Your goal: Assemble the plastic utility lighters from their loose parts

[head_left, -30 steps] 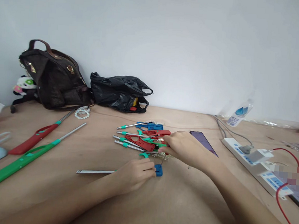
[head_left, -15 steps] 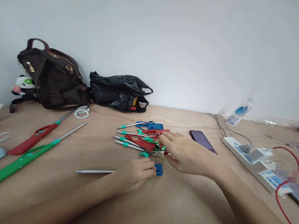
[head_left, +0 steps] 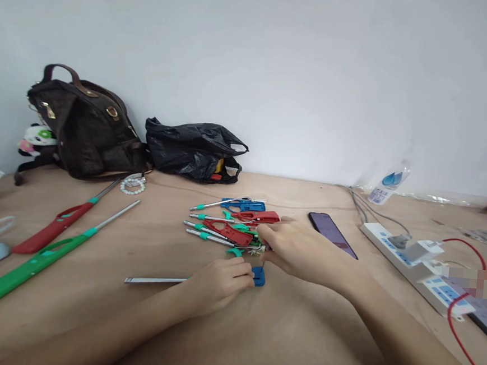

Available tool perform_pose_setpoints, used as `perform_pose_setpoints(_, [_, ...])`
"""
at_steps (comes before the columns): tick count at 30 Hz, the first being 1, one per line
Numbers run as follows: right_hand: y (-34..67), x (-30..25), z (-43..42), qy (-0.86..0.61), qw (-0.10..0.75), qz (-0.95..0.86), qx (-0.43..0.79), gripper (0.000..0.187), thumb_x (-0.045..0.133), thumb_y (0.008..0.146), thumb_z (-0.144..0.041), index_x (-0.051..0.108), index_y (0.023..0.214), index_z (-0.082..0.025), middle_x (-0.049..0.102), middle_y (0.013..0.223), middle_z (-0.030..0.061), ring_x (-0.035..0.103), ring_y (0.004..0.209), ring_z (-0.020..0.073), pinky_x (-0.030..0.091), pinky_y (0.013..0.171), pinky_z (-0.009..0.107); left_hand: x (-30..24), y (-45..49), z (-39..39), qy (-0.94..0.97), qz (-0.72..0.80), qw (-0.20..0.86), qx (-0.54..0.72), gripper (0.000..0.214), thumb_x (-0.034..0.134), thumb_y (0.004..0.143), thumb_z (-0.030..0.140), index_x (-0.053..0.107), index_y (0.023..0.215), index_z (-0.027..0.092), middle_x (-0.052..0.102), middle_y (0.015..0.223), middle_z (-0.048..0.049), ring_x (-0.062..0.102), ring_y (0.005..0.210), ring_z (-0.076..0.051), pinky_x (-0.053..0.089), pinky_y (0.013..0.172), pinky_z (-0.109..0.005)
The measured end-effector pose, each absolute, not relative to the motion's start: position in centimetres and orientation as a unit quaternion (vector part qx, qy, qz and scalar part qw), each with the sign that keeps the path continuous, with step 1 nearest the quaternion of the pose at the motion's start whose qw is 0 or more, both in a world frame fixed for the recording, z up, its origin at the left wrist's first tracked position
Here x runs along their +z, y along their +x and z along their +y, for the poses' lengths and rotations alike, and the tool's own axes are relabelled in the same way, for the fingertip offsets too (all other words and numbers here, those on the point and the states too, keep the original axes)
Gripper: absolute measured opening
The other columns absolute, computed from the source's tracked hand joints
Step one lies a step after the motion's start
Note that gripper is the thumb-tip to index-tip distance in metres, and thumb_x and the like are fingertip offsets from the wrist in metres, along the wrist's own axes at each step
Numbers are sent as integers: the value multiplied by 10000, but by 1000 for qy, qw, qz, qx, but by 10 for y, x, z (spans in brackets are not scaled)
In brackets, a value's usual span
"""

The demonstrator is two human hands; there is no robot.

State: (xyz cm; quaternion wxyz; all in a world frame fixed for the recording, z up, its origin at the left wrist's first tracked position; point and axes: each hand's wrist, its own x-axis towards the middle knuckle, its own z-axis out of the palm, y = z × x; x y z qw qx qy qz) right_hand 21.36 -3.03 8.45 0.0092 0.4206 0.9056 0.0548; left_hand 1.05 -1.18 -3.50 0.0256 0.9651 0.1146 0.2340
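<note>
Presently, the left hand is gripping a blue plastic lighter body, which is resting on the tan tabletop on the near side of the dismantled parts. A slim silver metal tube is extending leftward from beneath that hand. The right hand is pinching a tool with a thin metal shaft, its handle being mostly hidden; the shaft is reaching down to the blue body. Beyond, an openwork red plastic lighter shell is lying among silver tubes.
</note>
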Motion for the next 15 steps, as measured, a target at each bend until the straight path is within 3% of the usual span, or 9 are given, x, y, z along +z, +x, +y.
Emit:
perform_pose_setpoints(3, [213, 83, -29, 435, 11, 897, 73, 225, 550, 929, -347, 598, 851, -142, 679, 794, 100, 629, 752, 247, 409, 692, 333, -36, 10, -11, 966, 114, 25, 233, 245, 332, 971, 89, 564, 920, 147, 630, 940, -75, 564, 789, -183, 424, 690, -279])
perform_pose_setpoints(7, [218, 82, -30, 381, -44, 923, 35, 89, 560, 901, -171, 566, 983, -138, 659, 1034, 113, 604, 924, 231, 409, 796, 325, -36, 10, -11, 966, 113, 31, 229, 257, 318, 977, 91, 567, 938, 142, 625, 942, -82, 571, 801, -182, 433, 709, -281])
perform_pose_setpoints(10, [218, 80, -28, 385, -35, 921, 44, 64, 530, 895, -93, 575, 894, -139, 679, 909, 84, 612, 807, 192, 383, 805, 320, -35, 10, -12, 966, 114, 34, 229, 270, 307, 980, 88, 568, 939, 147, 627, 951, -82, 571, 810, -180, 435, 716, -280])
perform_pose_setpoints(13, [215, 78, -24, 413, -13, 907, 86, 159, 556, 917, -210, 587, 781, -133, 660, 712, 69, 599, 656, 193, 365, 791, 347, -34, 10, -12, 966, 119, 31, 227, 260, 320, 977, 91, 570, 932, 149, 629, 955, -82, 570, 800, -180, 434, 706, -283])
perform_pose_setpoints(15, [216, 79, -25, 411, -18, 907, 87, 176, 563, 917, -263, 595, 808, -129, 667, 762, 90, 608, 706, 215, 367, 789, 354, -35, 10, -12, 966, 118, 30, 229, 254, 327, 976, 96, 572, 928, 145, 631, 954, -82, 573, 796, -183, 437, 702, -286])
